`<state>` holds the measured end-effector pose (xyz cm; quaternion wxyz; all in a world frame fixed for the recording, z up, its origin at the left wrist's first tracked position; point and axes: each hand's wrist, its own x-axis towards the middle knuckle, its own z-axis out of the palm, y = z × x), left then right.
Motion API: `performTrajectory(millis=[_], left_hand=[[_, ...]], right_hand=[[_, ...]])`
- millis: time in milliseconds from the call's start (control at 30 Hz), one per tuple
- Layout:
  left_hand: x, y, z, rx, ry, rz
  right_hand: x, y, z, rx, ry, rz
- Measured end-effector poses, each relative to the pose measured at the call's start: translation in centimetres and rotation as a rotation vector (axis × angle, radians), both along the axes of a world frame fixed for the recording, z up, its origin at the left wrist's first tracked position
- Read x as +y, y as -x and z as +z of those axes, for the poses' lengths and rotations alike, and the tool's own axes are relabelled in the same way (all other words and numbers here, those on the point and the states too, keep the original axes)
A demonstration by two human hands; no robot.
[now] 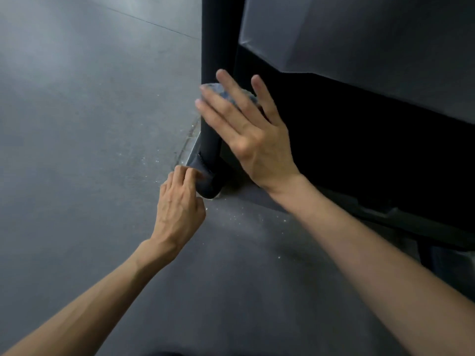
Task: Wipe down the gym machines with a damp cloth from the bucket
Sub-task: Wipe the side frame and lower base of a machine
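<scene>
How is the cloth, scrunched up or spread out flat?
Scrunched, it seems: the cloth bulges as a wad under the right hand's flat fingers on the black post; most is hidden.

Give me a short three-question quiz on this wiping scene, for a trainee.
1. True or false: the right hand presses the cloth against the machine's black upright post with straight fingers.
2. Multiple choice: the left hand touches A) the cloth, B) the post's foot, C) a bucket.
3. Fill in: pale specks lie on the ___ around the post's foot.
Key: 1 true; 2 B; 3 floor.
</scene>
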<state>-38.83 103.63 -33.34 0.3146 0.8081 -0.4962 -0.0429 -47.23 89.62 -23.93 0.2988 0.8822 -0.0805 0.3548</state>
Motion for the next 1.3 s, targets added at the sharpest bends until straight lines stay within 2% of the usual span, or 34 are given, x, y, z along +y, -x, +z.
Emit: performTrajectory(millis=[100, 200, 267, 333, 433, 500, 567, 667, 733, 933, 1167, 1300], left_hand=[[-0.1, -0.1, 0.0, -0.002, 0.015, -0.022], [0.0, -0.7, 0.8, 0.005, 0.034, -0.041], [0.0, -1.3, 1.7, -0.028, 0.036, -0.062], [-0.1, -1.8, 2.7, -0.042, 0.032, -0.07], [-0.5, -1.9, 5.0, -0.047, 0.046, -0.101], [-0.6, -1.5, 7.0, -0.069, 0.049, -0.151], [-0.6, -1.4, 8.9, -0.095, 0.045, -0.202], [-0.3, -1.8, 12.2, -0.141, 0.023, -0.238], [-0.4, -2.2, 14.6, -0.184, 0.023, -0.246], [-1.5, -1.0, 21.8, -0.262, 0.095, -0.248], [-2.5, -0.3, 32.1, -0.372, 0.249, -0.231], [-3.3, -1.1, 37.9, -0.371, 0.386, -0.161]], right_hand=[[-0.3, 0.4, -3.5, 0.236, 0.153, -0.152], [0.3, 2.3, -7.7, 0.597, 0.152, -0.148], [0.2, 3.2, -8.2, 0.753, 0.172, -0.123], [-0.2, 3.5, -6.7, 0.722, 0.185, -0.049], [-1.3, 3.0, -0.7, 0.447, 0.158, 0.052], [-1.8, 3.2, 3.1, 0.351, 0.151, 0.09], [-2.2, 4.7, 4.6, 0.423, 0.172, 0.118], [-2.8, 7.7, 4.9, 0.68, 0.143, 0.096], [-2.9, 8.9, 6.1, 0.744, 0.113, 0.1], [-0.8, 9.0, 13.7, 0.53, 0.066, 0.203], [-0.2, 9.3, 24.8, 0.427, 0.175, 0.256], [-0.4, 8.6, 31.9, 0.229, 0.19, 0.216]])
